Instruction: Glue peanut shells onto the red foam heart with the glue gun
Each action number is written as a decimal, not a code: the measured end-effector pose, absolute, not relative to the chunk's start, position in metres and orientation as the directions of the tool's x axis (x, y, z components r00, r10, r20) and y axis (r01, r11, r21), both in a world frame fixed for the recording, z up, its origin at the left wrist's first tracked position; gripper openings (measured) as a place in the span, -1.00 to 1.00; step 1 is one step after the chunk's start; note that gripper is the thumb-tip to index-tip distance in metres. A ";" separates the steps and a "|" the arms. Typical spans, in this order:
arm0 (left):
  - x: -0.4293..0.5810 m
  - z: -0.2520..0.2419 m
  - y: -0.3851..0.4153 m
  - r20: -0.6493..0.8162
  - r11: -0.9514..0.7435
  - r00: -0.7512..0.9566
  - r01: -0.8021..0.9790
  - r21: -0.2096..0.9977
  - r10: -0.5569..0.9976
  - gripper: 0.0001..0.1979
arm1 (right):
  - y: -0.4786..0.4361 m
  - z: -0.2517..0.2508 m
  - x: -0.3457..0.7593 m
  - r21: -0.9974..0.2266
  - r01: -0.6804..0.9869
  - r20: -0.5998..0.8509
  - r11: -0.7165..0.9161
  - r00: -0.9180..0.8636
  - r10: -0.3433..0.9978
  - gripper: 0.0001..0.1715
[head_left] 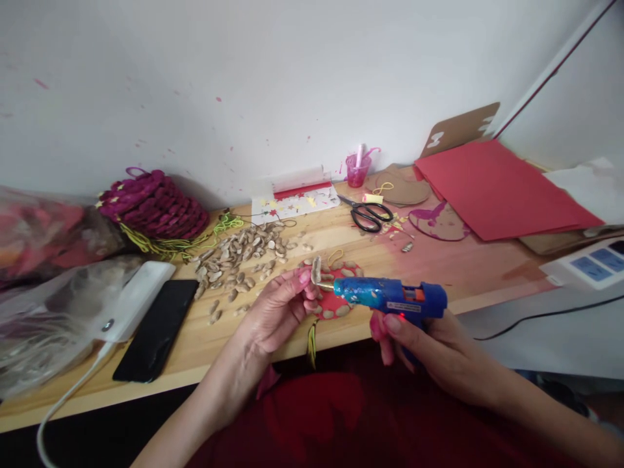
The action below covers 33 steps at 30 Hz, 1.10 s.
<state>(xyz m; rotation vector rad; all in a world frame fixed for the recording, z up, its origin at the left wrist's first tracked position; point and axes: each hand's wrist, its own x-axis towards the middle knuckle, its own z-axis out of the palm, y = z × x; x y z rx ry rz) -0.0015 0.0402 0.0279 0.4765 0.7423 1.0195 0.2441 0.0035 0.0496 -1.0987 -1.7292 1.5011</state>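
Pinched in the fingers of my left hand (280, 305) is a peanut shell (316, 270), held upright. My right hand (429, 344) grips a blue hot glue gun (380, 294), its metal nozzle pointing left and meeting the lower part of the shell as far as I can see. A small red light glows by the gun's handle. Behind my hands on the table lies a round red disc (334, 302) with peanut shells set around its edge, a yellow loop at the top and a green-yellow tassel (312, 344) at the bottom. The gun partly hides the disc.
Loose peanut shells (244, 253) spread over the table's left middle. A purple shell-covered craft (153, 205), a phone (156, 330), a white power bank (136, 299) and plastic bags stand left. Scissors (368, 214), a pink cup (358, 170), red sheets (507, 188) and a power strip (587, 263) sit right.
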 end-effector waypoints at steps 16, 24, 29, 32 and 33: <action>0.002 0.026 0.040 -0.334 0.457 0.312 -0.592 0.664 0.889 -0.72 | 0.004 0.052 0.243 -0.974 0.215 -0.043 0.071 -0.484 0.874 -0.43; 0.001 0.024 0.040 -0.334 0.459 0.315 -0.598 0.657 0.888 -0.74 | 0.003 0.047 0.245 -0.973 0.223 -0.052 0.063 -0.476 0.878 -0.46; 0.002 0.024 0.039 -0.341 0.472 0.326 -0.614 0.633 0.882 -0.73 | 0.003 0.046 0.247 -0.970 0.227 -0.035 0.084 -0.472 0.881 -0.49; 0.002 0.025 0.039 -0.341 0.473 0.328 -0.620 0.626 0.881 -0.73 | 0.003 0.047 0.246 -0.968 0.235 -0.032 0.090 -0.470 0.882 -0.48; 0.002 0.025 0.039 -0.342 0.473 0.327 -0.621 0.625 0.881 -0.73 | 0.003 0.048 0.246 -0.968 0.234 -0.029 0.092 -0.467 0.884 -0.48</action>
